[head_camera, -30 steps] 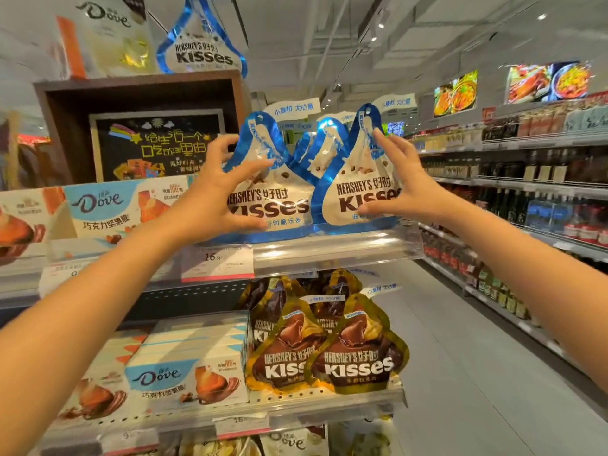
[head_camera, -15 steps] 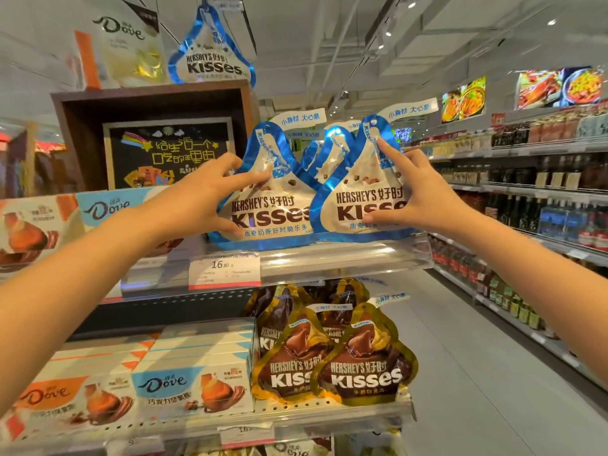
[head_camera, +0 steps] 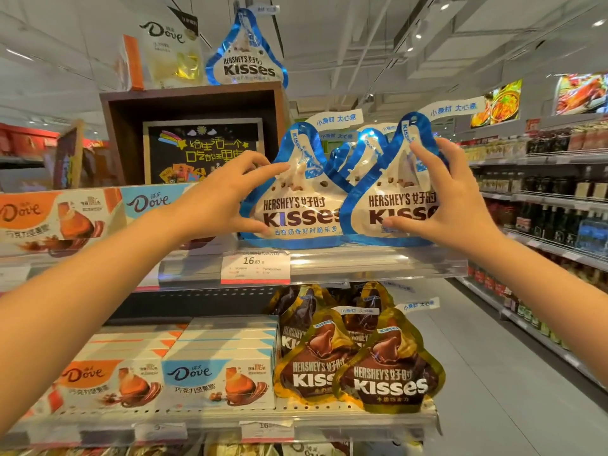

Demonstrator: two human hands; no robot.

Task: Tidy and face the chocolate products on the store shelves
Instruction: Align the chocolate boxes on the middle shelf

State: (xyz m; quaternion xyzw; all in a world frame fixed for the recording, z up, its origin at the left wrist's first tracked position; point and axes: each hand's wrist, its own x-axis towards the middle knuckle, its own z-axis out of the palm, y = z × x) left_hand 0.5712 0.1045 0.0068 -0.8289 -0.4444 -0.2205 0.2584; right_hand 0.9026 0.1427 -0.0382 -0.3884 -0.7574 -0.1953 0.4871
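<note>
Two blue-and-white Hershey's Kisses bags stand upright at the front of the upper shelf point(head_camera: 378, 258). My left hand point(head_camera: 223, 195) grips the left bag point(head_camera: 296, 205) by its left edge, fingers at its top and thumb near its bottom. My right hand point(head_camera: 441, 195) grips the right bag point(head_camera: 391, 205), fingers spread over its right side and thumb on its printed front. More blue bags stand behind these two. Both fronts face me.
Dove boxes point(head_camera: 59, 218) fill the upper shelf's left. Below are more Dove boxes point(head_camera: 217, 380) and gold-brown Kisses bags point(head_camera: 388, 373). A wooden display box point(head_camera: 194, 133) carries a Kisses bag point(head_camera: 246, 57). A price tag point(head_camera: 255, 266) hangs on the rail. The aisle point(head_camera: 493, 373) runs right.
Both hands stay on the two front bags with little movement. The view has shifted closer and slightly downward, so the shelves sit lower and larger in the frame.
</note>
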